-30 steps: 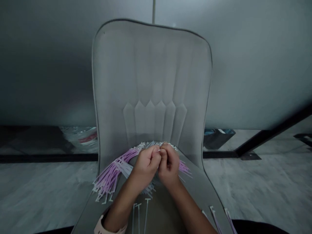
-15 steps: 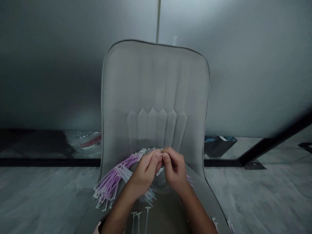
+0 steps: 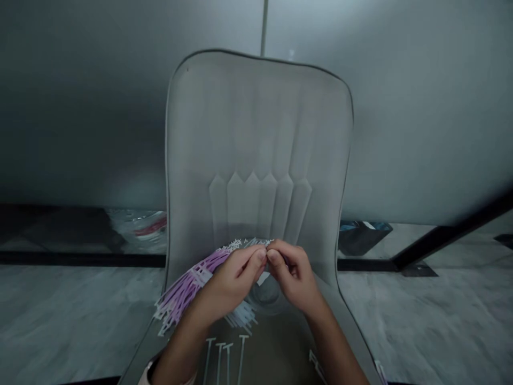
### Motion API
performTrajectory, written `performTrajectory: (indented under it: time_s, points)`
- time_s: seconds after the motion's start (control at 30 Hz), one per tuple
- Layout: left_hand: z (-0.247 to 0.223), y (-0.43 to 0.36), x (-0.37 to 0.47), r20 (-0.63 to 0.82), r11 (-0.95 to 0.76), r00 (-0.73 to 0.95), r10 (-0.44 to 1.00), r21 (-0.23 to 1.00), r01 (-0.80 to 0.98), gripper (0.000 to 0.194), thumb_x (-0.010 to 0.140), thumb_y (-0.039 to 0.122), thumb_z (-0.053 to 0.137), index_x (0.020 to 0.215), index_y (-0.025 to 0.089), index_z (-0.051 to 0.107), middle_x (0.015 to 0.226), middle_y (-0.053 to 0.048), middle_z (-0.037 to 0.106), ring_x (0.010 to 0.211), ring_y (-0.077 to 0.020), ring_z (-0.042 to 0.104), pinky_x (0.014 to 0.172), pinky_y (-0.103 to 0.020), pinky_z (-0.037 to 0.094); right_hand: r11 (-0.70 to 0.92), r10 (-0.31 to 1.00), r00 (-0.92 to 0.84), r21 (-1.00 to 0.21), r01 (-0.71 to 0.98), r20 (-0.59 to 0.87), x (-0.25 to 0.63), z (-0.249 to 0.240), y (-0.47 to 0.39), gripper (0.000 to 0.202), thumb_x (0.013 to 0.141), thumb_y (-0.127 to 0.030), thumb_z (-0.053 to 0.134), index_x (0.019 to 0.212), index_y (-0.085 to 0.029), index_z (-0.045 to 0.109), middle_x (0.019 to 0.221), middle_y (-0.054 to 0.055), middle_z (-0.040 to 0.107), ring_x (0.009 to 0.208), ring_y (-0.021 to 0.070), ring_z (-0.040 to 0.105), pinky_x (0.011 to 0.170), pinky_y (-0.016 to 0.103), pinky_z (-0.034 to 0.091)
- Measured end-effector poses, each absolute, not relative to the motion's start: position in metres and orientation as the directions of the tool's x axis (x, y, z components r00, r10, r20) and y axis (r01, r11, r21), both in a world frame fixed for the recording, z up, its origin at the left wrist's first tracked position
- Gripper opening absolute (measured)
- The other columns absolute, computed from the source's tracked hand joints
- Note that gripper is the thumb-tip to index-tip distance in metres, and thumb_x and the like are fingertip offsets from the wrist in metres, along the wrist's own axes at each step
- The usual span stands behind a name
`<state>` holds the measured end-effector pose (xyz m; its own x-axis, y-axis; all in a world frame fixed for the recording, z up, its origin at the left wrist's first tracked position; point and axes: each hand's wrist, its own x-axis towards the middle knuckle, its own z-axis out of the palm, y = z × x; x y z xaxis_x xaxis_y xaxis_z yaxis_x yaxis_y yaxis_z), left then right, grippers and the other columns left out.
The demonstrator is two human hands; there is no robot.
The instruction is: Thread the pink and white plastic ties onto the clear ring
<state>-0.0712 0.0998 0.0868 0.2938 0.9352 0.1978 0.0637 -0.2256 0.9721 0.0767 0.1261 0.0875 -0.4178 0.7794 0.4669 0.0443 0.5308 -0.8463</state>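
Above the seat of a grey chair (image 3: 276, 342), my left hand (image 3: 240, 270) and my right hand (image 3: 292, 272) meet at thumbs and fingertips. Both are pinched closed, and whatever sits between the fingertips is too small or hidden to name. Purple strips (image 3: 184, 294) with white T-shaped ends lie in a pile left of my left hand. Pale blue strips (image 3: 241, 315) fan out below it. Under my hands is a round clear container (image 3: 267, 299), partly covered. Several single pale strips (image 3: 228, 363) lie near the seat's front.
The quilted chair back (image 3: 256, 133) rises behind my hands. A clear plastic bag with something red (image 3: 150, 230) lies beyond it at left, a dark bag (image 3: 360, 238) at right. A black metal bar (image 3: 452, 230) slants at the right.
My hands remain together, with the right one turned slightly outward. The small white piece seen at the fingertips no longer shows. Another pale strip is visible near the seat front. The view has shifted slightly.
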Motion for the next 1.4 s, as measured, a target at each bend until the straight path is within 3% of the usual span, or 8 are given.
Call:
performTrajectory:
  time_s: [0.27,0.5,0.8,1.03,1.4]
  points:
    - [0.087,0.097,-0.058,0.110,-0.122,0.159,0.981,0.990,0.072,0.038,0.098,0.043,0.036,0.067,0.021,0.037,0.062,0.005,0.034,0.058,-0.0117,0.032,0.053,-0.025,0.028,0.489,0.814,-0.409,-0.867,0.097,0.413,0.079,0.088,0.130,0.033,0.098,-0.030,0.045,0.067,-0.019,0.046,0.060,-0.004,0.039,0.055,0.0105,0.034,0.054,0.024,0.028]
    - [0.091,0.097,-0.059,0.103,-0.099,0.112,0.988,0.994,-0.042,0.034,0.090,0.042,0.045,0.063,0.022,0.039,0.059,0.004,0.036,0.056,-0.0123,0.034,0.053,-0.025,0.034,0.390,0.841,-0.420,-0.920,0.033,0.341,0.079,0.086,0.128,0.035,0.099,-0.039,0.042,0.070,-0.020,0.044,0.060,-0.005,0.034,0.054,0.0109,0.030,0.051,0.024,0.026]
    - [0.085,0.101,-0.057,0.078,-0.056,0.181,0.980,0.991,-0.122,0.029,0.090,0.034,0.044,0.065,0.022,0.037,0.056,0.007,0.030,0.051,-0.0105,0.025,0.048,-0.023,0.025,0.365,0.844,-0.425,-0.931,0.010,0.327,0.079,0.083,0.130,0.035,0.099,-0.041,0.041,0.071,-0.020,0.044,0.061,-0.005,0.033,0.054,0.0111,0.029,0.050,0.024,0.026]
    - [0.087,0.100,-0.059,0.094,-0.083,0.203,0.975,0.995,-0.061,0.032,0.093,0.036,0.043,0.065,0.021,0.038,0.059,0.006,0.033,0.055,-0.0115,0.028,0.051,-0.025,0.026,0.420,0.826,-0.436,-0.906,0.057,0.356,0.084,0.089,0.131,0.035,0.098,-0.039,0.043,0.069,-0.020,0.045,0.059,-0.005,0.034,0.053,0.0112,0.030,0.050,0.025,0.026]
    - [0.087,0.104,-0.059,0.105,-0.088,0.200,0.974,0.992,-0.092,0.032,0.087,0.031,0.043,0.057,0.021,0.035,0.056,0.005,0.031,0.054,-0.0117,0.028,0.051,-0.026,0.024,0.239,0.864,-0.424,-0.962,-0.130,0.272,0.080,0.081,0.133,0.038,0.094,-0.047,0.049,0.067,-0.020,0.044,0.057,-0.006,0.032,0.051,0.0096,0.026,0.046,0.024,0.022]
